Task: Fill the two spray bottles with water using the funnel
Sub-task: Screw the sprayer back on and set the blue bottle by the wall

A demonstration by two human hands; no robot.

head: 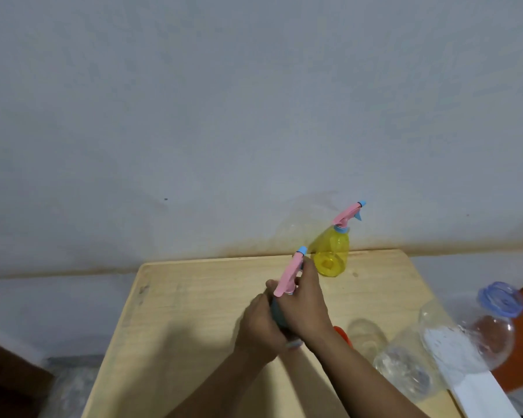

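A yellow spray bottle (331, 254) with a pink and blue spray head stands at the far edge of the wooden table (194, 312). Nearer to me, a dark grey-blue spray bottle (277, 313) is held upright between both hands. My left hand (258, 330) wraps its body. My right hand (304, 306) grips its neck at the pink spray head (289, 274), whose blue nozzle points away. An orange thing (343, 334), possibly the funnel, peeks out behind my right forearm, mostly hidden.
A big clear water bottle (471, 330) with a blue cap lies at the table's right edge. A clear glass-like container (366, 333) and another clear plastic bottle (405, 366) sit beside it. A pale wall rises right behind the table.
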